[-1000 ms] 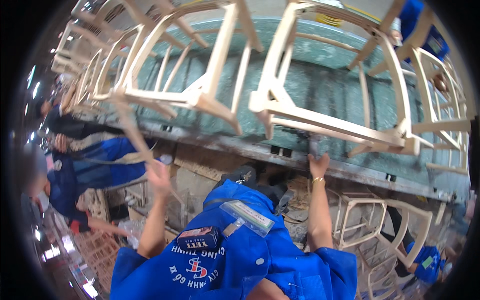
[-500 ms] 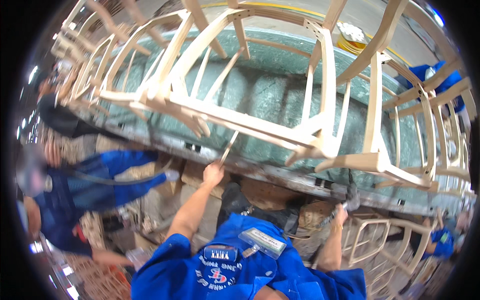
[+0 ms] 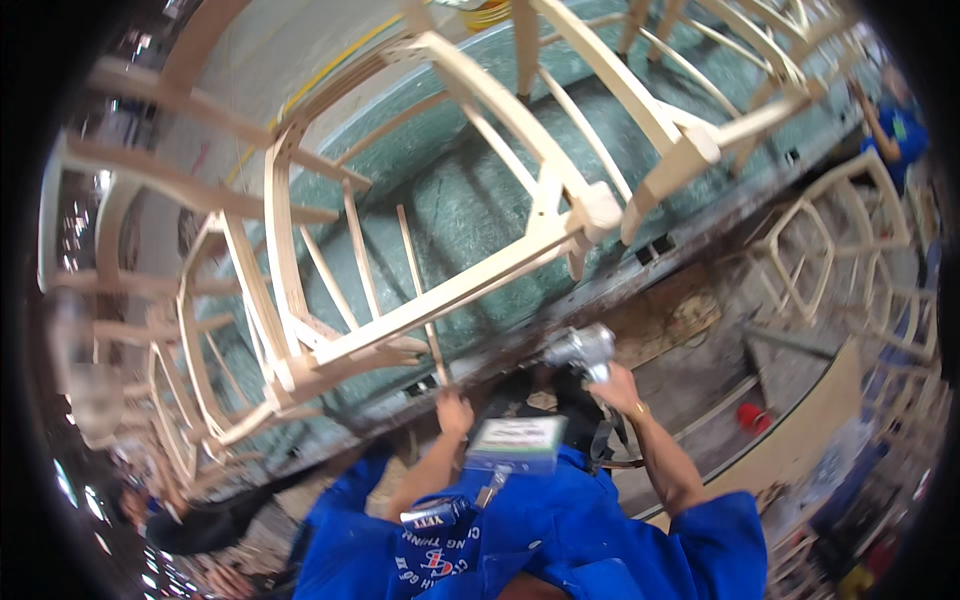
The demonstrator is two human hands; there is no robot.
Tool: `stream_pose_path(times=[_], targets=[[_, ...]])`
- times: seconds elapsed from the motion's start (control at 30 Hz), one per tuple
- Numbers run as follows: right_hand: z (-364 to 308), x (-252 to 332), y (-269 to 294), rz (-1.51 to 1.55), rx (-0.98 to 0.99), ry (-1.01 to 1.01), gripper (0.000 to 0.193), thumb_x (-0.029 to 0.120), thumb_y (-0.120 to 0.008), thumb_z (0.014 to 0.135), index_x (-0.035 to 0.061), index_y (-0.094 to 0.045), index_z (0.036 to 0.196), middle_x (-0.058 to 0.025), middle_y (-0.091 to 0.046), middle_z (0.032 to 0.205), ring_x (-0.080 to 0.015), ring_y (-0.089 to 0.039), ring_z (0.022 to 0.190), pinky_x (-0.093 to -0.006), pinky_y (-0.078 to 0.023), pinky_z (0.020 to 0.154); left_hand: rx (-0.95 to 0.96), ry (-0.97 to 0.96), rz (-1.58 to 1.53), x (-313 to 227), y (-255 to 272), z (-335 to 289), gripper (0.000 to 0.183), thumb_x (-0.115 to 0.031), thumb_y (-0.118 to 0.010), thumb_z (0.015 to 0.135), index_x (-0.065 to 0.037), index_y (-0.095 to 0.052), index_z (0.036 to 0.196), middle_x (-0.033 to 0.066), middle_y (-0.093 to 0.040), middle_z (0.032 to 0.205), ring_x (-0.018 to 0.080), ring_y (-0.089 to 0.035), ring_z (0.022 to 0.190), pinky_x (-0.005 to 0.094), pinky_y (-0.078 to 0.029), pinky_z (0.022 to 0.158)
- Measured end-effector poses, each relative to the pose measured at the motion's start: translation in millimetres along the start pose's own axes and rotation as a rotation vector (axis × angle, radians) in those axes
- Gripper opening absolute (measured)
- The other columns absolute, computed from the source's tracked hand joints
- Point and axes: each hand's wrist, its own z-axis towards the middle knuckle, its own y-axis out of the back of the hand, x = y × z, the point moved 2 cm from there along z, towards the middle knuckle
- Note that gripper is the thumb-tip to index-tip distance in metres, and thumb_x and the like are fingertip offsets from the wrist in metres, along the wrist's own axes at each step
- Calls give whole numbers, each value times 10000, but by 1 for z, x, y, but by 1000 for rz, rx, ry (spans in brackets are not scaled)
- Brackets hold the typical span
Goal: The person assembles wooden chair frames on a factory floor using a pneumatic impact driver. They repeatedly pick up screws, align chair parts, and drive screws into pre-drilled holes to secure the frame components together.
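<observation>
My left hand [image 3: 455,412] is closed around the lower end of a thin wooden stick [image 3: 435,350]. The stick slants up past the front rail of a pale wooden chair frame [image 3: 460,283] and appears to run behind that rail. To the right, my right hand [image 3: 618,387] grips a silver pistol-shaped power tool [image 3: 580,350], held near the table's edge and below the chair frame. The exact kind of tool cannot be made out. The chair frame lies on a green-topped workbench [image 3: 500,190], its legs and spindles standing up and away from me.
More chair frames [image 3: 690,130] line the bench on both sides. Others [image 3: 840,235] stand on the floor at the right, near a sheet of board [image 3: 820,420] and a red object [image 3: 753,418]. A person in blue [image 3: 900,130] is at the far right; another person's dark sleeve [image 3: 205,525] shows lower left.
The view has turned, so the bench now slopes up to the right. My right hand has come in closer to my left, raising the silver tool. My left hand still holds the stick.
</observation>
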Motion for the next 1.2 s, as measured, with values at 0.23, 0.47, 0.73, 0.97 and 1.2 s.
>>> stream_pose_path(times=[0.23, 0.47, 0.73, 0.97, 1.2], targets=[[127, 75, -58, -164, 22, 107, 375, 244, -649, 626, 37, -582, 932, -221, -615, 839, -382, -595, 845, -445, -488, 752, 39, 101, 82, 13, 13, 5, 548, -195, -643, 736, 34, -459, 1199, 260, -540, 1091, 397, -495, 1075, 444, -390, 926], [80, 79, -48, -282, -380, 298, 406, 184, -665, 654, 7, -539, 997, -162, -483, 1046, -354, -479, 981, -446, -416, 841, -83, 224, -34, 1, 6, 55, 350, -231, -611, 753, -51, -521, 1039, 222, -610, 963, 407, -577, 932, 460, -443, 810], [-45, 128, -106, 273, 536, 18, 365, 349, -633, 772, 6, -612, 897, -122, -665, 804, -186, -633, 752, -323, -487, 699, 801, 151, -835, 85, 75, -86, 163, -49, -580, 818, -22, -522, 968, 40, -580, 747, 112, -563, 653, 256, -464, 606], [-108, 212, -90, 718, 501, 489, 658, 239, -654, 815, -39, -324, 1311, -192, -563, 1157, -231, -540, 1108, -341, -418, 933, 525, -300, -484, 15, 131, -109, 295, -144, -570, 834, -7, -528, 1093, 121, -649, 786, 222, -642, 714, 333, -496, 641], [-84, 169, -71, 609, 857, -473, 357, 280, -616, 852, -18, -559, 1041, -121, -633, 897, -155, -616, 763, -265, -502, 675, 419, -342, -359, 80, 208, -85, 311, -130, -568, 860, -35, -564, 1156, 102, -632, 1018, 176, -589, 922, 296, -456, 830]])
